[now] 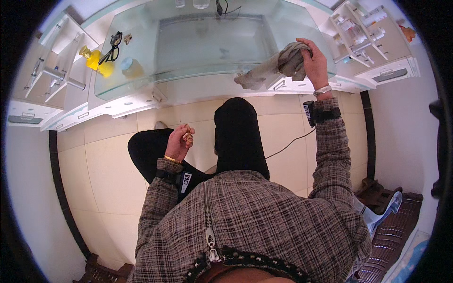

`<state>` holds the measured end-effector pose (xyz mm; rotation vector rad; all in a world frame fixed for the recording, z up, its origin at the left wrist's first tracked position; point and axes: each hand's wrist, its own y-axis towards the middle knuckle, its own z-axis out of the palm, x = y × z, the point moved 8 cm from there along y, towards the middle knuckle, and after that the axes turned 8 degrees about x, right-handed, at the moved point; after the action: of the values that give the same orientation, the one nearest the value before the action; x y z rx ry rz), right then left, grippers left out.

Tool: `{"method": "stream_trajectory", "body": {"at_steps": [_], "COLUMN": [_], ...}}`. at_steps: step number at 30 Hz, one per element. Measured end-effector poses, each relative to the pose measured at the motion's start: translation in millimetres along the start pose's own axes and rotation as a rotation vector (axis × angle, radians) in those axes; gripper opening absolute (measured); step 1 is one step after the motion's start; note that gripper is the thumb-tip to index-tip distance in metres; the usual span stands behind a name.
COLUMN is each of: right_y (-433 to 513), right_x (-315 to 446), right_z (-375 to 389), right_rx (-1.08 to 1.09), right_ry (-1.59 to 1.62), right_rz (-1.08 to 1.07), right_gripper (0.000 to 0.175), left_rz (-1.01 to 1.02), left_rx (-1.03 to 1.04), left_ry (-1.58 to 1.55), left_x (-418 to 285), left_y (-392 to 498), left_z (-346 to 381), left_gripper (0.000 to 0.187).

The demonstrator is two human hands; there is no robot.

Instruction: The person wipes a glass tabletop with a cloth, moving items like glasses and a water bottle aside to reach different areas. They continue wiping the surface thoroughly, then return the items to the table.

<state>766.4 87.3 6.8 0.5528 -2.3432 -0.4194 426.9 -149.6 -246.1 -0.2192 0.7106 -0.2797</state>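
Observation:
My right hand (315, 65) grips a crumpled grey-beige cloth (292, 60) at the right front of a glass tabletop (141, 39). One end of the cloth hangs past the glass's front edge. My left hand (178, 143) is off the table, above my left thigh, with its fingers curled. Gold-coloured rings or a small gold object show at its fingers; I cannot tell whether it holds anything.
On the glass's left stand a yellow bottle (92, 58), black-framed glasses (112, 51) and a lidded jar (131, 67). Clear vessels (201, 3) and a black cable (220, 7) lie at the back. Side shelves (350, 30) hold bottles. A dark wooden seat (387, 240) is behind on the right.

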Motion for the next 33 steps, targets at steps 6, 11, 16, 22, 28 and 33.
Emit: {"method": "stream_trajectory", "body": {"at_steps": [6, 11, 16, 22, 28, 33], "right_y": [11, 10, 12, 11, 3, -13], "right_x": [26, 50, 78, 111, 140, 171], "right_z": [11, 13, 19, 38, 68, 100], "right_rx": [0.103, 0.124, 0.171, 0.244, 0.358, 0.482], "right_ry": [0.114, 0.115, 0.187, 0.29, 0.396, 0.419], "right_rz": [-0.126, -0.083, -0.145, -0.231, -0.248, -0.354], "right_gripper": [0.027, 0.028, 0.029, 0.032, 0.035, 0.039], "left_rz": [0.11, 0.139, 0.181, 0.229, 0.224, 0.156], "left_rx": [0.134, 0.305, 0.338, 0.33, 0.225, -0.013], "left_ry": [-0.039, -0.133, -0.202, -0.232, -0.189, 0.017], "left_x": [-23, -34, -36, -36, -34, -29], "left_y": [0, -7, -13, -22, -29, -26], "left_z": [31, 45, 45, 40, 34, 19], "left_gripper": [0.007, 0.015, 0.023, 0.032, 0.033, 0.024]}}
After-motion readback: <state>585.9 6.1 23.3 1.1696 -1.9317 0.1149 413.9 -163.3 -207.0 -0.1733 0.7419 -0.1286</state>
